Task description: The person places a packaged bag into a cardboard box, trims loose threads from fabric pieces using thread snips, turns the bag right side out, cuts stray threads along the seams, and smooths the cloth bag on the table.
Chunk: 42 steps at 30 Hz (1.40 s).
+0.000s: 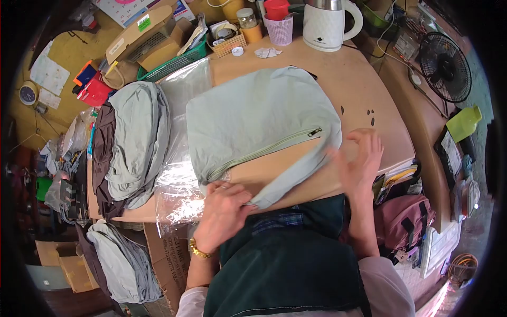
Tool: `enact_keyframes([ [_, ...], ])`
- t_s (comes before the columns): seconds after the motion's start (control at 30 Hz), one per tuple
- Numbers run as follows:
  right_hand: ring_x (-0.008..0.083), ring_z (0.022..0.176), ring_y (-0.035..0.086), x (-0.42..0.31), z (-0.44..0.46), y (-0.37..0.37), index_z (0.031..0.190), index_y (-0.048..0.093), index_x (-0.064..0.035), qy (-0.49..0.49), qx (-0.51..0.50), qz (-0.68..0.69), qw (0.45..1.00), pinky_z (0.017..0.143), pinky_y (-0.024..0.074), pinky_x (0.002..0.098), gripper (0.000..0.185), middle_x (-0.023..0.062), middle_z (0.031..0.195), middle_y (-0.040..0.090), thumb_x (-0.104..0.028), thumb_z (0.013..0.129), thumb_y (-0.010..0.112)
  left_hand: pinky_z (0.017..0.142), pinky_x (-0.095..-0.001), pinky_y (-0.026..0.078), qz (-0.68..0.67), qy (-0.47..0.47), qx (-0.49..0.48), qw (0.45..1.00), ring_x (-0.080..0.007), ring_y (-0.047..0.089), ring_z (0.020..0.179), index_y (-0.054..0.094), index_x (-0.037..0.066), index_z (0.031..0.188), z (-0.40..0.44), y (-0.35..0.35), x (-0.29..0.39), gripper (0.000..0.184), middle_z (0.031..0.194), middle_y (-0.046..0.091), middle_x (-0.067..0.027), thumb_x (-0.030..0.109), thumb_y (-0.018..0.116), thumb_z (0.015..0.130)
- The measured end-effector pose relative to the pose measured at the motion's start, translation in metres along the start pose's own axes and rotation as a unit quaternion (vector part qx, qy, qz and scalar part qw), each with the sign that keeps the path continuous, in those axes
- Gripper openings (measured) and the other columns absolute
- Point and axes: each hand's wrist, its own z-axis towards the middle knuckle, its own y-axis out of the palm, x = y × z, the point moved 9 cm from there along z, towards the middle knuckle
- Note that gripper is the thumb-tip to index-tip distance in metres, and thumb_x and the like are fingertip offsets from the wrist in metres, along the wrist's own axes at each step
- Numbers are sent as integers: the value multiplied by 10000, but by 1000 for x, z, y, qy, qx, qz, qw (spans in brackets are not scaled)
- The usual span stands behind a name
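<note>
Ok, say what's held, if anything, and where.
The left hand seems to grip the pale green zippered bag at its near left corner, by the strap. The open right hand is blurred beside the strap; contact cannot be told.

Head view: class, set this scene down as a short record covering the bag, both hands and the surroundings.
main item: pale cloth bag on the table
closure: zipper, slanting across the bag's near side
left hand: touching the bag's near-left corner
right hand: beside the strap; contact unclear
left side: cloth pile, clear plastic
far edge: white kettle
</note>
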Motion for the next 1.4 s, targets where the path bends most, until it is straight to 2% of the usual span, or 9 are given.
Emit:
enact_keyframes([
  [0.17,230,659,587,-88,-61,57,773,599,-87,-245,-339,191,888,927,372,437,276,57,654,582,-268,722,802,960,-425,356,58,58,22,996,-227,597,924,637,94,858,9,11,32,187,825,607,-31,101,736,699],
  [0.3,216,599,571,-58,-33,54,766,599,-90,-182,-264,214,923,912,379,419,236,42,603,564,-233,750,786,864,-360,433,-48,-70,294,952,-245,602,897,609,60,843,-36,-27,3,154,834,601,-69,5,703,734],
  [0.37,213,549,550,-47,-22,52,755,605,-89,-131,-243,203,940,911,378,418,217,37,559,544,-221,764,777,843,-293,469,-206,-116,138,962,-215,618,993,619,51,1025,-42,15,-20,205,1058,643,-78,36,696,835],
  [0.43,216,541,545,-54,-23,53,750,610,-88,-131,-228,217,940,909,379,415,205,34,550,538,-213,772,770,915,-288,466,-653,-131,-135,733,-201,605,1106,567,23,1167,-41,96,-11,292,1225,617,-101,136,654,912],
  [0.67,226,598,521,-58,-31,30,738,606,-71,-158,-257,179,936,923,359,397,148,49,628,513,-134,801,724,1029,-407,476,-875,-232,235,354,-281,547,1212,388,2,1386,-2,94,-103,558,1354,523,-156,408,447,1008],
  [0.77,240,642,504,-35,-37,30,745,591,-46,-75,-275,230,931,935,347,386,122,66,658,480,-93,826,669,1015,-389,496,-923,-75,147,348,-291,549,1211,421,-8,1352,23,61,-72,502,1324,544,-175,367,441,1018],
  [0.97,255,650,500,-4,-32,20,756,583,-23,-22,-279,157,947,956,333,384,118,83,640,461,-86,850,618,1001,-365,508,-893,-130,175,394,-295,566,1197,416,-21,1354,20,80,-94,424,1336,535,-207,262,420,1037],
  [1.13,285,1103,553,-15,-29,18,1173,579,-95,-61,-288,-79,952,1107,228,533,402,98,1060,606,-161,799,708,998,-358,512,-861,-102,137,479,-258,569,1198,428,-26,1341,19,80,-54,379,1314,559,-195,138,492,1004],
  [1.4,255,892,581,-125,-31,67,981,628,-61,-198,-209,113,951,1001,323,538,343,65,916,609,-284,756,758,792,-280,552,-863,-129,148,465,-120,647,875,643,18,1033,13,108,-49,111,979,680,-47,70,617,939],
])
